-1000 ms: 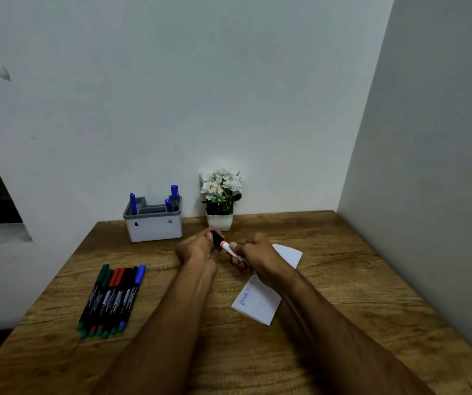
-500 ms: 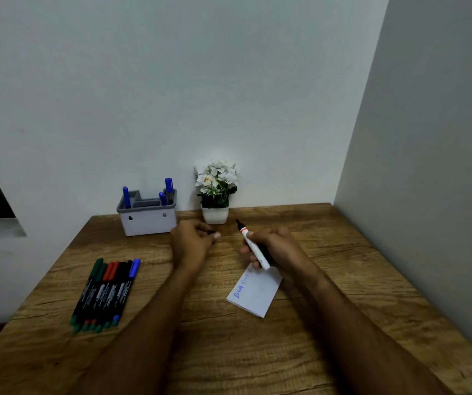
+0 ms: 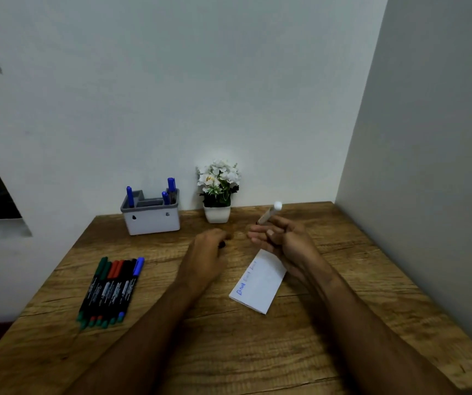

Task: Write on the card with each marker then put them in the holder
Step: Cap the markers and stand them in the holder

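Note:
My right hand [image 3: 289,240] holds a white-bodied marker [image 3: 269,214] above the far end of the white card [image 3: 260,283], its rear end pointing up and away, blurred. Blue writing runs along the card's left edge. My left hand [image 3: 206,252] is curled round a small black cap [image 3: 222,244], left of the card. A grey and white holder [image 3: 152,220] at the back left has three blue markers standing in it. A row of several markers [image 3: 112,289] with green, red, black and blue caps lies on the table's left side.
A small white pot of white flowers [image 3: 218,192] stands against the back wall, right of the holder. The wooden table [image 3: 229,352] ends at a grey wall on the right and a white wall behind.
The cap came off the marker and stayed in my left hand. My right hand has swung the marker round so its rear end now points up and away.

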`<action>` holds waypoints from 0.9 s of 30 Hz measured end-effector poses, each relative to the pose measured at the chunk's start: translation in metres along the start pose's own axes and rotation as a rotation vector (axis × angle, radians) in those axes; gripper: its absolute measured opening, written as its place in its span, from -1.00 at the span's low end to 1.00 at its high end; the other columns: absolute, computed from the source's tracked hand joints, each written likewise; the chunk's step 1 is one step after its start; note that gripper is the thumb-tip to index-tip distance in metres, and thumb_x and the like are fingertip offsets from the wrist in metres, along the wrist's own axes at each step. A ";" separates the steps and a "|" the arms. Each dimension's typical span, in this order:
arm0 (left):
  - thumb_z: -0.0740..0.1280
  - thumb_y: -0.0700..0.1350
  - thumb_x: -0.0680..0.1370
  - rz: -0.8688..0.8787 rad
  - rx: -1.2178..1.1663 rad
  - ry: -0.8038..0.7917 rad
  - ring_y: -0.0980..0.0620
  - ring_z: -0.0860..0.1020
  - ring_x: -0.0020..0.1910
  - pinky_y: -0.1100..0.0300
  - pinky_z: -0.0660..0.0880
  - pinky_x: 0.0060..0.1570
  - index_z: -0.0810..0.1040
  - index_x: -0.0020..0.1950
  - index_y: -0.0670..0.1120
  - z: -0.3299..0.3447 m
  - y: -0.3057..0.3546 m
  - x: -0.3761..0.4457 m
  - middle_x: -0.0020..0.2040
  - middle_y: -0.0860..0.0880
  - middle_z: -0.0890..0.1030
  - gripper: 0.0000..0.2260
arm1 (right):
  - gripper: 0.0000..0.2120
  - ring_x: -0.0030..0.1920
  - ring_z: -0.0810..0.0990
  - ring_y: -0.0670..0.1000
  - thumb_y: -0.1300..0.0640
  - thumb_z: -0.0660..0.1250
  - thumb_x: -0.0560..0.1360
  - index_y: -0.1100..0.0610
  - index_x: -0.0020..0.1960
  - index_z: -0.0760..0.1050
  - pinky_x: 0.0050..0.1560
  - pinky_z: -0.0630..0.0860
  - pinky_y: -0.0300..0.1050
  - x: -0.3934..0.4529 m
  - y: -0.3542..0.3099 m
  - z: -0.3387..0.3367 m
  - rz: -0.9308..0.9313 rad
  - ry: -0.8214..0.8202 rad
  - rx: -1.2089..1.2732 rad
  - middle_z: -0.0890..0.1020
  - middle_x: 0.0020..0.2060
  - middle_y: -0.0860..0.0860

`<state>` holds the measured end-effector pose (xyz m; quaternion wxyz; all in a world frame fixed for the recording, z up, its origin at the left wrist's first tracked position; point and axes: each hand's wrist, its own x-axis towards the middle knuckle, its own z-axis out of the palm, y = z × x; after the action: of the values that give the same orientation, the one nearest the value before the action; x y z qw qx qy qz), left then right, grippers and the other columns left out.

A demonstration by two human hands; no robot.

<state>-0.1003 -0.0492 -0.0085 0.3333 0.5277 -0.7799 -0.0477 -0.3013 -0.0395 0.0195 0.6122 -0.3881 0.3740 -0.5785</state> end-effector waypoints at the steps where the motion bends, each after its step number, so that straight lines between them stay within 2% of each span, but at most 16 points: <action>1: 0.31 -0.32 0.49 0.069 -0.019 -0.064 0.08 0.56 0.16 0.18 0.50 0.21 0.59 0.29 -0.07 -0.001 0.001 -0.004 0.22 0.00 0.62 -0.61 | -0.73 0.00 0.76 0.20 0.49 0.20 0.62 0.31 0.24 0.53 -0.05 0.72 -0.07 -0.001 0.001 -0.002 -0.010 0.009 -0.004 0.71 0.06 0.33; 3: 0.25 -0.26 0.54 0.162 -0.032 -0.192 0.12 0.53 0.22 0.27 0.43 0.21 0.54 0.36 -0.03 -0.001 0.001 -0.010 0.29 0.04 0.60 -0.60 | -0.80 -0.08 0.76 0.14 0.42 0.32 0.60 0.30 0.21 0.57 -0.12 0.71 -0.07 -0.002 0.004 -0.006 -0.055 0.052 -0.075 0.73 0.04 0.31; 5: 0.22 -0.18 0.59 0.197 -0.026 -0.295 0.15 0.49 0.26 0.34 0.37 0.18 0.48 0.42 -0.03 0.000 0.001 -0.015 0.34 0.05 0.55 -0.62 | -0.86 -0.25 0.71 0.06 0.31 0.40 0.59 0.27 0.13 0.62 -0.30 0.63 -0.12 -0.004 0.007 -0.010 -0.086 0.119 -0.143 0.74 -0.04 0.28; 8: 0.17 -0.05 0.66 0.214 0.013 -0.404 0.13 0.31 0.46 0.31 0.20 0.36 0.35 0.52 -0.03 0.004 -0.001 -0.020 0.50 0.03 0.38 -0.59 | -0.87 -0.40 0.60 0.04 0.22 0.46 0.57 0.29 0.03 0.67 -0.47 0.50 -0.17 -0.003 0.015 -0.016 -0.155 0.159 -0.277 0.73 -0.14 0.28; 11: 0.13 0.02 0.68 0.206 0.045 -0.470 0.13 0.08 0.57 0.26 0.00 0.45 0.22 0.57 -0.01 0.006 -0.003 -0.022 0.59 0.04 0.19 -0.54 | -0.87 -0.38 0.60 0.13 0.24 0.47 0.56 0.33 -0.05 0.69 -0.45 0.53 -0.13 -0.005 0.020 -0.021 -0.209 0.158 -0.428 0.75 -0.21 0.23; 13: 0.13 0.03 0.68 0.200 0.044 -0.496 0.14 0.03 0.58 0.23 -0.02 0.47 0.17 0.59 0.00 0.008 -0.004 -0.022 0.60 0.06 0.13 -0.52 | -0.92 -0.34 0.64 0.16 0.27 0.47 0.54 0.30 -0.09 0.70 -0.39 0.56 -0.10 -0.007 0.020 -0.023 -0.225 0.144 -0.513 0.75 -0.25 0.20; 17: 0.07 0.07 0.68 0.210 0.061 -0.515 0.16 -0.06 0.58 0.11 -0.01 0.55 0.06 0.62 0.06 0.014 -0.011 -0.023 0.62 0.09 0.06 -0.50 | -0.93 -0.29 0.69 0.09 0.31 0.47 0.50 0.19 -0.14 0.70 -0.29 0.59 -0.05 -0.006 0.018 -0.022 -0.226 0.059 -0.646 0.73 -0.27 0.18; 19: 0.06 0.05 0.69 0.229 0.067 -0.501 0.17 -0.08 0.58 0.19 -0.07 0.52 0.04 0.62 0.06 0.016 -0.013 -0.024 0.62 0.10 0.04 -0.50 | -0.94 -0.22 0.73 0.10 0.30 0.47 0.50 0.20 -0.08 0.72 -0.22 0.63 -0.02 -0.007 0.016 -0.021 -0.223 0.022 -0.669 0.75 -0.23 0.16; 21: 0.05 0.03 0.69 0.245 0.070 -0.489 0.18 -0.10 0.58 0.25 -0.12 0.49 0.02 0.62 0.05 0.015 -0.012 -0.025 0.62 0.10 0.02 -0.50 | -0.93 -0.17 0.74 0.10 0.31 0.46 0.50 0.22 -0.11 0.72 -0.20 0.64 -0.05 -0.008 0.018 -0.022 -0.249 -0.002 -0.706 0.75 -0.22 0.13; 24: 0.04 0.01 0.70 0.272 0.081 -0.478 0.19 -0.11 0.58 0.32 -0.20 0.45 0.02 0.62 0.02 0.015 -0.012 -0.026 0.62 0.08 0.01 -0.51 | -0.88 -0.26 0.70 0.00 0.35 0.41 0.50 0.27 -0.18 0.69 -0.27 0.57 -0.17 -0.008 0.020 -0.023 -0.289 -0.018 -0.767 0.72 -0.28 0.12; 27: 0.04 -0.01 0.70 0.276 0.088 -0.483 0.17 -0.09 0.58 0.33 -0.21 0.45 0.04 0.62 -0.01 0.015 -0.012 -0.025 0.62 0.05 0.02 -0.52 | -0.86 -0.26 0.71 0.00 0.34 0.38 0.51 0.25 -0.20 0.67 -0.30 0.55 -0.19 -0.004 0.021 -0.024 -0.297 -0.057 -0.820 0.72 -0.28 0.07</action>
<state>-0.0940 -0.0371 -0.0369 0.1180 0.4039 -0.9024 -0.0926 -0.3145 -0.0360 -0.0097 0.3276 -0.6645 0.4959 -0.4531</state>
